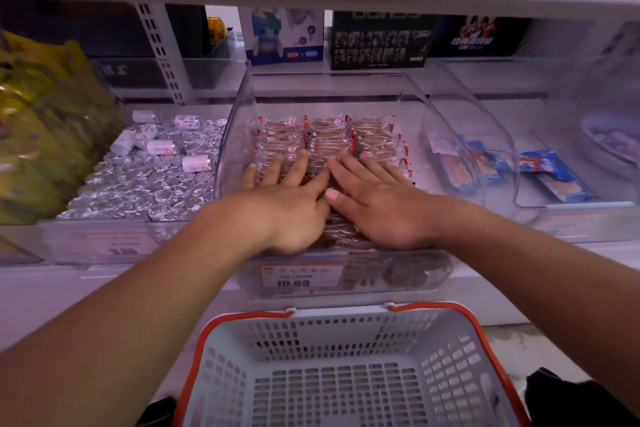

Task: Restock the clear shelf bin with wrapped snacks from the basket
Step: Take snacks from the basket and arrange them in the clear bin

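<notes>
You are pressing both hands flat, fingers straight and spread, on the wrapped snacks point(329, 135) filling the clear shelf bin point(239, 114). Your left hand point(287, 198) and right hand point(377, 198) are lying side by side, thumbs nearly touching. The snacks are showing as brown pieces in see-through wrappers with red-and-white ends, lying in neat rows. The bin is sitting on the shelf point(41, 288), a price tag point(301, 276) on its front. The white, orange-rimmed basket point(346, 374) is sitting just below.
</notes>
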Tool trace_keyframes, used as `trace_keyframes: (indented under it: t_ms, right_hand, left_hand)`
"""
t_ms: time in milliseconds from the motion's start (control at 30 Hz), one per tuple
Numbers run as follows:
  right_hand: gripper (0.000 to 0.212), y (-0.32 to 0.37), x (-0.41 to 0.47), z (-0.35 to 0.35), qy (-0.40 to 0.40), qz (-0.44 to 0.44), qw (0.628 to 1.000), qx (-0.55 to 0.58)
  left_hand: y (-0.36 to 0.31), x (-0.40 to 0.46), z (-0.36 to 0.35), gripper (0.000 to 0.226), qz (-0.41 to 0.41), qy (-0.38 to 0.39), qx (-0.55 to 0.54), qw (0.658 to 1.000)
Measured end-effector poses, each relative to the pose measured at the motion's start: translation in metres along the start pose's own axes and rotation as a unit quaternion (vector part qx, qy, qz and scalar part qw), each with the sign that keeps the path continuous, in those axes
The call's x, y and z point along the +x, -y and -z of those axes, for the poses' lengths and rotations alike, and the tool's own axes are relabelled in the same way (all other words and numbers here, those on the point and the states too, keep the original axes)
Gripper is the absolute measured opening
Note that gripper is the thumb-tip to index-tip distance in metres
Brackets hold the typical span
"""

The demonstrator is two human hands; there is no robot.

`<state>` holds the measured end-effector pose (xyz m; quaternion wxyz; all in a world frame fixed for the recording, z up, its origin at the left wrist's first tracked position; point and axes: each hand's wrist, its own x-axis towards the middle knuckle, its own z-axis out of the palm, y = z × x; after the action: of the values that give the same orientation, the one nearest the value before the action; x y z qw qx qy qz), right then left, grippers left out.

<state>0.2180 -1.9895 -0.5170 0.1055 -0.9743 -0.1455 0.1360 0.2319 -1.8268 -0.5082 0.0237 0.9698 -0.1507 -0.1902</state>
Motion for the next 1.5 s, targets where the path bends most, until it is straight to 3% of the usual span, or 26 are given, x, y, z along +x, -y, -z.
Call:
trace_keyframes:
  t_ms: [167, 467, 567, 633, 800, 1100, 1233, 1333, 1400, 1500]
  right_hand:
    - [0.058, -0.005, -0.001, 0.003, -0.036, -0.002, 0.999, -0.014]
    - [0.062, -0.011, 0.013, 0.007, 0.025, -0.043, 0.999, -0.021]
    - [0.061, -0.015, 0.017, 0.012, -0.085, -0.055, 0.994, 0.034]
    - [0.062, -0.015, 0.02, 0.013, -0.141, -0.07, 0.987, 0.014]
    - [0.066, -0.011, 0.031, 0.001, -0.034, -0.096, 0.995, -0.019]
    - [0.066, -0.01, 0.034, 0.004, -0.018, -0.101, 0.995, -0.015]
    - [0.065, -0.009, 0.019, 0.013, -0.009, -0.078, 0.997, -0.009]
    - [0.064, -0.008, -0.01, 0.013, -0.003, -0.05, 0.999, 0.0]
    - [0.055, -0.003, -0.038, 0.009, -0.054, 0.006, 0.998, 0.033]
    - [0.029, 0.007, -0.075, 0.009, -0.217, 0.099, 0.97, 0.047]
  left_hand:
    - [-0.001, 0.007, -0.004, 0.056, 0.025, -0.081, -0.053, 0.995]
    - [-0.003, 0.011, -0.008, 0.059, 0.041, -0.053, -0.031, 0.997]
    - [0.0, 0.012, -0.008, 0.059, 0.022, -0.087, -0.053, 0.995]
    - [0.0, 0.013, -0.008, 0.06, 0.029, -0.114, -0.075, 0.99]
    - [-0.002, 0.021, -0.009, 0.062, 0.067, -0.077, -0.051, 0.993]
    - [0.0, 0.021, -0.004, 0.061, 0.053, -0.064, -0.049, 0.995]
    - [-0.007, -0.001, 0.007, 0.062, 0.002, -0.071, -0.043, 0.997]
    - [-0.005, -0.028, 0.012, 0.043, -0.052, -0.139, -0.06, 0.987]
    - [0.002, -0.048, 0.008, 0.029, -0.093, -0.208, -0.049, 0.972]
    - [0.011, -0.073, 0.0, 0.016, -0.159, -0.247, -0.031, 0.955]
